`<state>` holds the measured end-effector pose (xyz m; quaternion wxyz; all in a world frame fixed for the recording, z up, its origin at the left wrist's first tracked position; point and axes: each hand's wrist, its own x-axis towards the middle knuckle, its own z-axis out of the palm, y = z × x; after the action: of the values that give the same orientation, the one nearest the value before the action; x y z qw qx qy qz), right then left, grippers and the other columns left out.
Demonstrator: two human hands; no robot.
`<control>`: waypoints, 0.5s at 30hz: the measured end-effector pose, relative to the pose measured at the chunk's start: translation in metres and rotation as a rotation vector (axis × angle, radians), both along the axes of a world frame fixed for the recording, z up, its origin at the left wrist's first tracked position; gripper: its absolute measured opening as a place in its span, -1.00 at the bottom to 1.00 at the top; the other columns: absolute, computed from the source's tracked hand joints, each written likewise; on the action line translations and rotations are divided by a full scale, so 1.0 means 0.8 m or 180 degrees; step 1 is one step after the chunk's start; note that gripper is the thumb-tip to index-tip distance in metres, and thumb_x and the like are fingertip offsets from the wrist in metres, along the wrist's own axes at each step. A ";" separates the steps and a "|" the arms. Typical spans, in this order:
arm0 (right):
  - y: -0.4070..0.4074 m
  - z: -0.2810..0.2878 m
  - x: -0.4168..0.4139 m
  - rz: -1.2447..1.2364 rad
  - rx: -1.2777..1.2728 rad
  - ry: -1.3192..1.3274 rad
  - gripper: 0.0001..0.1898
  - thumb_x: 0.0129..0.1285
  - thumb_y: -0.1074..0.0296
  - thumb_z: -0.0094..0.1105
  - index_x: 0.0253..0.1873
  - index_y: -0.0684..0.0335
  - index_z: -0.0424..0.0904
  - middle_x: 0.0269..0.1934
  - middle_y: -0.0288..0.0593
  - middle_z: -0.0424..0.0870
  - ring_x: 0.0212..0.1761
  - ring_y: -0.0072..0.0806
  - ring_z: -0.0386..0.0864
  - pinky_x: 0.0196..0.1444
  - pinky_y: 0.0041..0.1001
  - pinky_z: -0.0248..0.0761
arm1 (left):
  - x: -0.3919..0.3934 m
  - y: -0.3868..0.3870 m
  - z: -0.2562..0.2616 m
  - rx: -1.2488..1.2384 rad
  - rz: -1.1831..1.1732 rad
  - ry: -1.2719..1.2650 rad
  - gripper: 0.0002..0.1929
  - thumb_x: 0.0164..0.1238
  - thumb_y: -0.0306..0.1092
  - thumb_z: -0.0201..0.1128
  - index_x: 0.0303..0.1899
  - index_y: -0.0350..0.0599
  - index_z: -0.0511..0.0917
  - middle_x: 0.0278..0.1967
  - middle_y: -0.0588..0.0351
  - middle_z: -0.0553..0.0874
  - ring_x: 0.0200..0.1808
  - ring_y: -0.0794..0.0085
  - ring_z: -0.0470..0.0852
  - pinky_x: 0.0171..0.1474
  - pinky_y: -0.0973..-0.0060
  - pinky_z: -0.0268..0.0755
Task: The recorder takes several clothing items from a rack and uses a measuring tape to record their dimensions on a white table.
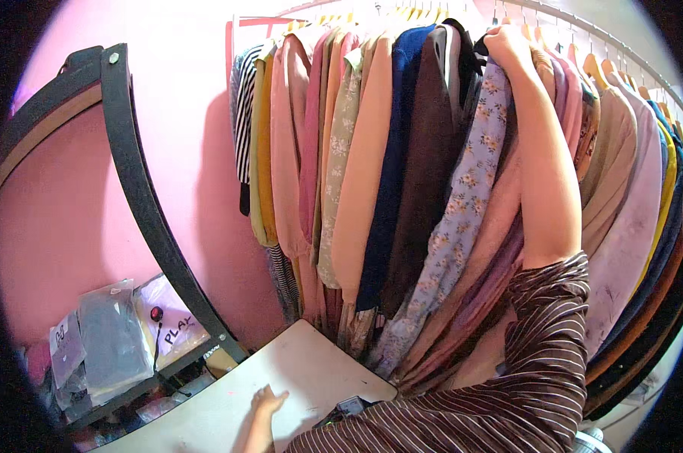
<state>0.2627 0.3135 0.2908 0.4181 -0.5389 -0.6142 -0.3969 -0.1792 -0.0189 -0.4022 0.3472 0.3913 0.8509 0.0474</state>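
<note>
My right hand (508, 45) is raised to the clothes rack, its fingers curled at the top of a light blue floral garment (472, 187). The sleeve's pale flower print hangs down towards the table, among pink and mauve garments. Whether the fingers grip the cloth or the hanger cannot be told. My left hand (269, 399) is low over the white table (319, 362), thumb and finger apart, with nothing seen in it. Left of the floral garment hang a dark brown one (423, 170) and a navy one (389, 187).
A metal rail (596, 34) carries many garments on hangers. At left, a black frame (143, 170) stands before the pink wall. Plastic-wrapped packages (115, 340) lie on a shelf below it. A small dark device (350, 406) rests at the table's right edge, partly behind my striped sleeve.
</note>
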 end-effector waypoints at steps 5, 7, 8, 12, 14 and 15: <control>-0.008 0.011 -0.016 -0.0204 0.0096 -0.0389 -0.74 0.01 0.35 -0.02 -0.33 0.39 0.63 -0.32 0.23 0.62 -0.27 0.02 0.62 -0.13 -0.20 0.46 | 0.041 -0.060 -0.018 -0.0524 -0.0137 0.0110 0.39 -0.34 0.45 0.32 0.38 -0.14 -0.42 0.37 -0.29 -0.46 0.38 -0.17 -0.57 0.28 -0.26 -0.42; 0.043 0.038 0.029 -0.0305 0.0519 -0.0244 -0.74 0.01 0.36 -0.01 -0.32 0.40 0.62 -0.35 0.24 0.62 -0.29 0.03 0.62 -0.15 -0.20 0.47 | 0.042 -0.049 -0.030 -0.0311 -0.0162 0.0115 0.41 -0.40 0.37 0.39 0.38 -0.10 -0.43 0.38 -0.18 -0.52 0.37 -0.09 -0.66 0.23 -0.33 -0.54; 0.051 0.028 -0.008 -0.0249 0.0535 -0.0223 -0.75 0.01 0.39 -0.01 -0.32 0.41 0.62 -0.35 0.24 0.62 -0.29 0.02 0.63 -0.15 -0.20 0.47 | 0.039 -0.062 -0.026 -0.0431 -0.0046 0.0143 0.42 -0.41 0.37 0.39 0.39 -0.10 -0.43 0.38 -0.19 -0.50 0.38 -0.09 -0.63 0.25 -0.29 -0.54; 0.028 -0.004 -0.027 -0.0355 0.0927 -0.0327 -0.78 0.01 0.44 -0.02 -0.30 0.37 0.61 -0.33 0.20 0.63 -0.27 -0.01 0.63 -0.13 -0.20 0.46 | 0.038 -0.063 -0.035 -0.0426 -0.0004 0.0164 0.43 -0.42 0.38 0.39 0.38 -0.11 -0.45 0.37 -0.20 -0.53 0.37 -0.09 -0.66 0.24 -0.29 -0.57; 0.019 -0.011 -0.026 -0.0423 0.0878 -0.0240 -0.78 0.02 0.45 -0.02 -0.30 0.37 0.60 -0.32 0.19 0.63 -0.26 0.00 0.62 -0.12 -0.20 0.45 | 0.041 -0.061 -0.031 -0.0315 -0.0090 0.0054 0.43 -0.40 0.39 0.38 0.38 -0.12 -0.46 0.36 -0.21 -0.55 0.35 -0.10 -0.71 0.22 -0.30 -0.62; 0.009 -0.017 -0.030 -0.0444 0.0827 -0.0143 -0.79 0.02 0.45 -0.03 -0.29 0.36 0.60 -0.31 0.19 0.63 -0.26 0.00 0.61 -0.11 -0.21 0.45 | 0.042 -0.063 -0.032 -0.0312 -0.0071 0.0060 0.43 -0.40 0.39 0.38 0.38 -0.12 -0.46 0.36 -0.21 -0.55 0.35 -0.10 -0.71 0.22 -0.30 -0.62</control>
<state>0.2388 0.3207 0.2769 0.4419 -0.5127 -0.5279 -0.5131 -0.1455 -0.0690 -0.4279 0.3585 0.3837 0.8510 -0.0018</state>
